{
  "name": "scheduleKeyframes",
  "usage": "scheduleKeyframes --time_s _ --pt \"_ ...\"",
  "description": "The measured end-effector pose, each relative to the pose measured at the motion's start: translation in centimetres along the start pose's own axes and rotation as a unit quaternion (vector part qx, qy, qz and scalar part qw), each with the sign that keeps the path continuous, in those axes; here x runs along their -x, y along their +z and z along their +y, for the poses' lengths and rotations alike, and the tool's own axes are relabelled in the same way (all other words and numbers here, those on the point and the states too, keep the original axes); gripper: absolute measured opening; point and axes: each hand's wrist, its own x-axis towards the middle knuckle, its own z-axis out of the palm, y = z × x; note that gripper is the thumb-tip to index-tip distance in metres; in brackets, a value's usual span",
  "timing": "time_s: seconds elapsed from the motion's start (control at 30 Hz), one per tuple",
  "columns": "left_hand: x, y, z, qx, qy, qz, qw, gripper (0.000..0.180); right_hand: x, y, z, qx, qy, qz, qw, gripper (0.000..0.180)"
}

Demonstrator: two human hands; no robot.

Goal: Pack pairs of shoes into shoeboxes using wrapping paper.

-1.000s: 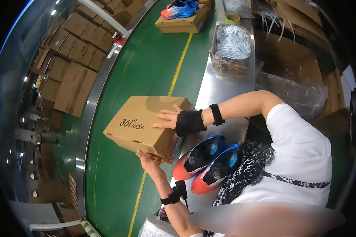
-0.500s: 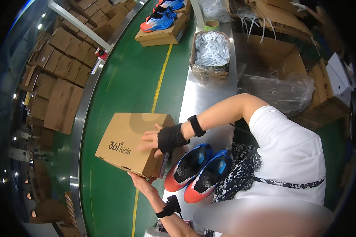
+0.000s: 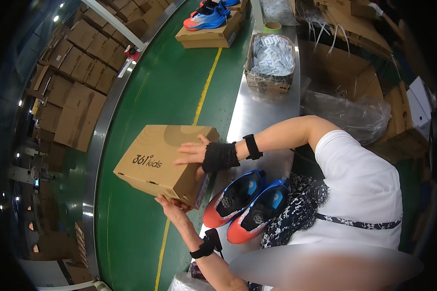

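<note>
I hold a closed brown cardboard shoe box [image 3: 155,160] above the edge of a green conveyor belt [image 3: 165,87]. My right hand [image 3: 192,151], in a black wrist wrap, lies flat on the lid. My left hand [image 3: 172,206], with a black wristband, supports the box's near corner from below. Close to my body, a pair of red-and-blue shoes [image 3: 233,199] stands side by side on the metal table [image 3: 257,116].
Farther along the belt another brown box [image 3: 209,31] carries a second red-and-blue pair. An open carton of white packets [image 3: 272,58] and a tape roll [image 3: 273,25] sit on the table. Stacked cartons [image 3: 77,72] line the left; a clear plastic bag [image 3: 344,111] and more cartons lie right.
Both hands stay on the box, which has tilted slightly and come a little closer. The view has shifted, so the far box with shoes shows lower in the picture.
</note>
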Motion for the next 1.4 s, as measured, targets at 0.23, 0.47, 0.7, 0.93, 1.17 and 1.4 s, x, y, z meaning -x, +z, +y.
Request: scheduleKeyframes --time_s 0.23,0.47,0.7,0.93,1.17,1.4 --pt "0.3 -3.5 -4.8 -0.053 -0.178 0.013 0.982 0.067 -3.3 -9.2 0.9 -0.393 0.194 0.351 0.828 0.056" --pt "-0.1 -4.4 -4.0 -0.028 -0.061 -0.062 0.996 0.053 4.3 -9.7 12.6 -0.495 0.333 0.244 0.765 0.057" --pt "1.0 -4.4 -5.4 0.021 -0.048 -0.065 0.997 0.042 9.6 -17.2 23.4 0.106 0.233 0.380 0.889 0.020" --pt "2.6 -7.1 -6.4 0.004 -0.085 -0.012 0.996 0.053 10.6 -16.7 24.2 0.120 0.270 0.127 0.947 0.013" --pt "7.1 -16.1 -8.2 0.053 -0.046 0.133 0.989 0.055 10.1 -17.5 25.7 0.000 0.117 0.164 0.979 0.018" --pt "16.5 -28.0 -10.6 0.038 -0.037 0.422 0.905 0.041 10.0 -21.2 24.0 -0.058 0.018 0.206 0.977 0.024"
